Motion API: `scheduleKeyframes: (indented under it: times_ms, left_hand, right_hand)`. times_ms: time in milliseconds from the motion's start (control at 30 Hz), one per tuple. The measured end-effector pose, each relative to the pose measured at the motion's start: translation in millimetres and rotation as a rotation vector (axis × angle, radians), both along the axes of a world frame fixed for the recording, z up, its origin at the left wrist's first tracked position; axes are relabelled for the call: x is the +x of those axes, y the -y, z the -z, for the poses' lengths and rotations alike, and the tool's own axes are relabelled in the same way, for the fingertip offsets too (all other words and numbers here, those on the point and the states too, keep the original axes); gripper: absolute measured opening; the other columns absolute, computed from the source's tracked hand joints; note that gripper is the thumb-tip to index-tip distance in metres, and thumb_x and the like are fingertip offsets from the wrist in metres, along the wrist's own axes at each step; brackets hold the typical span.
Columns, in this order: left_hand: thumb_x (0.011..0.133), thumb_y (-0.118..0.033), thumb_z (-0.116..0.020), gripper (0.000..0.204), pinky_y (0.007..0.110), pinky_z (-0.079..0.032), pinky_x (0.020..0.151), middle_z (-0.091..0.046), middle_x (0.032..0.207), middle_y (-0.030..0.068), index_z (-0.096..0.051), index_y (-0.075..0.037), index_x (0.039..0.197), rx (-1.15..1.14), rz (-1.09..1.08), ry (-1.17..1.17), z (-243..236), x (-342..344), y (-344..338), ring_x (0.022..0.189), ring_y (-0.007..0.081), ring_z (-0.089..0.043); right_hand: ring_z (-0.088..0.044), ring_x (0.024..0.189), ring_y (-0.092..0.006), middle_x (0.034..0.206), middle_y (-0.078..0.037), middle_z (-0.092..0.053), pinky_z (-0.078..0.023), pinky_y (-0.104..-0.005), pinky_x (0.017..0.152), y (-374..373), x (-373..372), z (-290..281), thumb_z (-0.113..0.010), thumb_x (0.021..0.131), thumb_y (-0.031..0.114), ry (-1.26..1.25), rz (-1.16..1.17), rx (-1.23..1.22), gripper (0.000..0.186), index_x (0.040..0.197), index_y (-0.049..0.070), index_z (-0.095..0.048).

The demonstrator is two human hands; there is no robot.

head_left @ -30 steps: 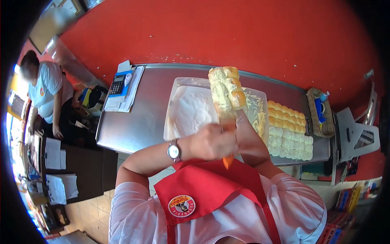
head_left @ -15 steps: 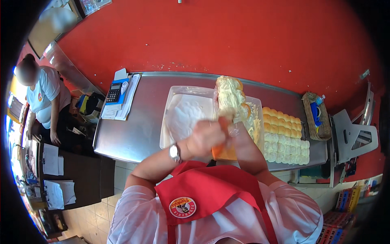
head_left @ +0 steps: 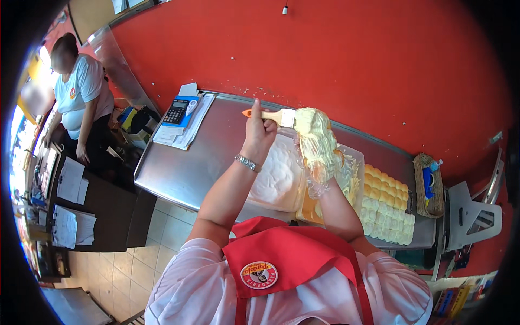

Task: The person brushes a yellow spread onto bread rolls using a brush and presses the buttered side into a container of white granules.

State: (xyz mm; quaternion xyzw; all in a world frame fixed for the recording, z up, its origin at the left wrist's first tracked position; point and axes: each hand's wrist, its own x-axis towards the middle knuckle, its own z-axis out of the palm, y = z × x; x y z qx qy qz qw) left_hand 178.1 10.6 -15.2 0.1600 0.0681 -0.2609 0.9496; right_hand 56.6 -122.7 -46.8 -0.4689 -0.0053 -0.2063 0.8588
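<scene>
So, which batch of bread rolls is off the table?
The spread-smeared batch held up in the right hand; the golden-topped batch and the pale-topped batch both lie on the steel table.

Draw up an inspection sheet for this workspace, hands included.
Surface: silver metal table, partly covered.
Job's things: flat wooden-handled brush at cream-coated bread rolls; translucent plastic tub of white cream; golden bread rolls and pale-coated bread rolls in rows.
Clutter: black calculator, white papers, brown wicker basket.
Hands: left hand grips brush; right hand, in clear plastic, holds cream-coated rolls.
Cables: none clearly seen.
Surroundings: chipped red wall; co-worker in white shirt.
</scene>
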Motion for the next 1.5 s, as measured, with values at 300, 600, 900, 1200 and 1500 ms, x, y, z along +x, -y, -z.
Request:
scheduleKeyframes:
  times_ms: [300,600,900,1200,1500]
  left_hand:
    - [0.09,-0.024,-0.062,0.033,0.023,-0.029,0.037,-0.042,0.056,-0.0004,-0.046,-0.012,0.064,0.641,-0.564,0.95,-26.3,-30.0,-26.7,0.042,0.0071,-0.034]
    - [0.082,-0.016,-0.069,0.027,0.027,-0.039,0.044,-0.052,0.059,0.0,-0.053,-0.004,0.063,0.605,-0.226,1.396,-64.3,-59.9,-38.7,0.051,0.0096,-0.051]
    - [0.072,-0.012,-0.071,0.012,0.033,-0.048,0.054,-0.055,0.07,0.0066,-0.059,-0.01,0.072,0.8,-0.407,2.158,-63.2,-68.4,-12.9,0.063,0.0216,-0.059]
    - [0.088,-0.008,-0.059,0.012,0.024,-0.043,0.053,-0.057,0.07,-0.0016,-0.058,-0.003,0.077,0.755,-0.159,1.113,-60.6,-44.4,-29.1,0.063,0.005,-0.051]
    - [0.076,-0.012,-0.066,0.021,0.03,-0.041,0.046,-0.046,0.06,0.002,-0.05,-0.014,0.061,0.971,-0.817,2.2,-37.4,-139.8,-56.1,0.051,0.0172,-0.049]
  right_hand:
    - [-0.057,0.105,-0.0182,0.116,-0.008,-0.059,-0.05,-0.0349,0.088,6.4,5.9,28.7,-0.05,0.096,0.03,0.069,-0.161,0.709,0.037,0.127,0.01,-0.05]
    - [-0.058,0.097,-0.0162,0.11,-0.006,-0.058,-0.051,-0.0276,0.08,-0.8,-16.1,15.9,-0.052,0.094,0.027,-0.037,-0.027,0.194,0.032,0.12,0.008,-0.052]
    - [-0.061,0.098,-0.0214,0.113,-0.01,-0.059,-0.054,-0.032,0.082,14.0,-24.5,15.6,-0.05,0.094,0.027,0.223,-0.794,0.696,0.034,0.12,0.006,-0.053]
    - [-0.061,0.095,-0.0177,0.108,-0.008,-0.06,-0.054,-0.0291,0.079,-14.5,-31.8,-24.1,-0.046,0.097,0.023,0.016,-0.173,0.31,0.031,0.124,0.008,-0.05]
    - [-0.057,0.083,-0.0187,0.097,-0.009,-0.058,-0.05,-0.0307,0.07,41.4,26.7,36.5,-0.056,0.089,0.033,0.174,-0.235,0.573,0.04,0.116,0.003,-0.052]
